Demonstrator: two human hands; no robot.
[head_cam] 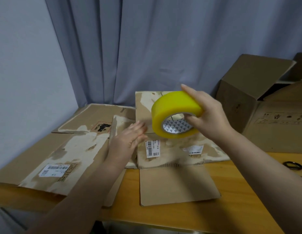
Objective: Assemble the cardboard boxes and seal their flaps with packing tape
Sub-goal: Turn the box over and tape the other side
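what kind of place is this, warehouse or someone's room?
Probably a home room or small office, not a warehouse: wooden table against a curtain and plain wall, used flattened boxes on it, tape roll in the right hand.

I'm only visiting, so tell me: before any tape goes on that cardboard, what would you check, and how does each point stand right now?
1. Tape roll in hand: ok, the right hand grips it.
2. Left hand free: ok, fingers straight, by the flattened box.
3. Box set up: not ok, it lies flat on the table, flaps spread.
4. Loose tape end found: cannot tell.
5. Cutter near: cannot tell; only a dark ringed handle shows at the right edge.
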